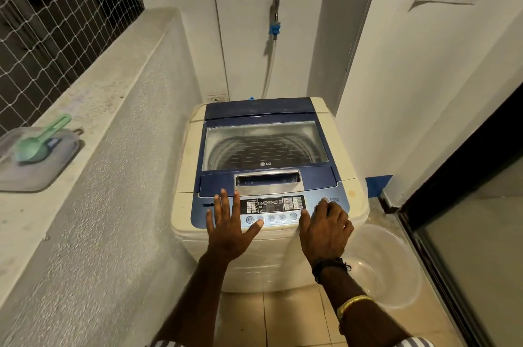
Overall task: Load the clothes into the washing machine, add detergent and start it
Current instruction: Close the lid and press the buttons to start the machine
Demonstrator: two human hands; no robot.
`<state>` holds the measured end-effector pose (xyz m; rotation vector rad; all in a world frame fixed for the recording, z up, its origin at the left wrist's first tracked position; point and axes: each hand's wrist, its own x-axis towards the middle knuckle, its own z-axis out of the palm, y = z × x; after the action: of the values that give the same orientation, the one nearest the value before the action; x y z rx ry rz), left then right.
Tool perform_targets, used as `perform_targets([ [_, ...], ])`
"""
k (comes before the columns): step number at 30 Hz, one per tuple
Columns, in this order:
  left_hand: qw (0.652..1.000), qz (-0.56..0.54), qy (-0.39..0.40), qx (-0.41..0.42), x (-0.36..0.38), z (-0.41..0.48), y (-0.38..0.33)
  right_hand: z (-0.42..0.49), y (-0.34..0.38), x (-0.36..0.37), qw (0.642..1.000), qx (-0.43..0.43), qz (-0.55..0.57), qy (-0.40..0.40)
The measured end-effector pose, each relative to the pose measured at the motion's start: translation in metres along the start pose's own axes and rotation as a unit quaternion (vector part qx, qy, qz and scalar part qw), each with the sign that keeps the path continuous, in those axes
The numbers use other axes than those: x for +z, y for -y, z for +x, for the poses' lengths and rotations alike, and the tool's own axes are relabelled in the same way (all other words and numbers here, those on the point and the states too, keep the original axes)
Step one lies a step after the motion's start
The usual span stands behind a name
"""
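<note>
Against the far wall, right of the concrete ledge point(99, 120), stands the top-loading LG washing machine point(254, 267). Its blue lid point(266, 148) is closed. The drum wall shows through the lid window, but the drum floor is too dark to confirm whether clothes are inside. On the floor at the near right of the machine sits a transparent plastic basin point(396, 261); no garment is visible in it. On the ledge, well to the left of the machine, rests a clear lidded box point(42, 171), presumably the detergent container, with a green scoop point(31, 148) lying on its cover.

Task status (judgement): with the lid down, no laundry showing in the basin and the scoop set aside, loading and dosing appear complete. Starting the cycle remains. The display on the control panel point(271, 206) is too small to read.

Left hand point(226, 230): fingers straight and spread, lying flat on the left part of the control panel, thumb tip at the row of round buttons. It holds nothing.

Right hand point(325, 230): fingers curled, holding nothing, over the right end of the panel. The POWER button point(325, 200) lies just beyond the bent fingers; contact cannot be confirmed
</note>
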<state>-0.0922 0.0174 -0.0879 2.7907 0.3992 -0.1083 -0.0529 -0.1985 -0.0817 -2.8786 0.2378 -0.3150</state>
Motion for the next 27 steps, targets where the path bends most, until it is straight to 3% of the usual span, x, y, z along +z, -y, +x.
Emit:
perform_targets([
  [21, 1.0, -0.012, 0.001, 0.007, 0.0, 0.0, 0.003, -0.004, 0.01, 0.001, 0.999, 0.028, 0.025, -0.001],
  [27, 1.0, -0.009, 0.001, 0.013, -0.002, -0.001, 0.003, -0.001, 0.019, 0.001, 0.995, -0.04, 0.091, -0.007],
])
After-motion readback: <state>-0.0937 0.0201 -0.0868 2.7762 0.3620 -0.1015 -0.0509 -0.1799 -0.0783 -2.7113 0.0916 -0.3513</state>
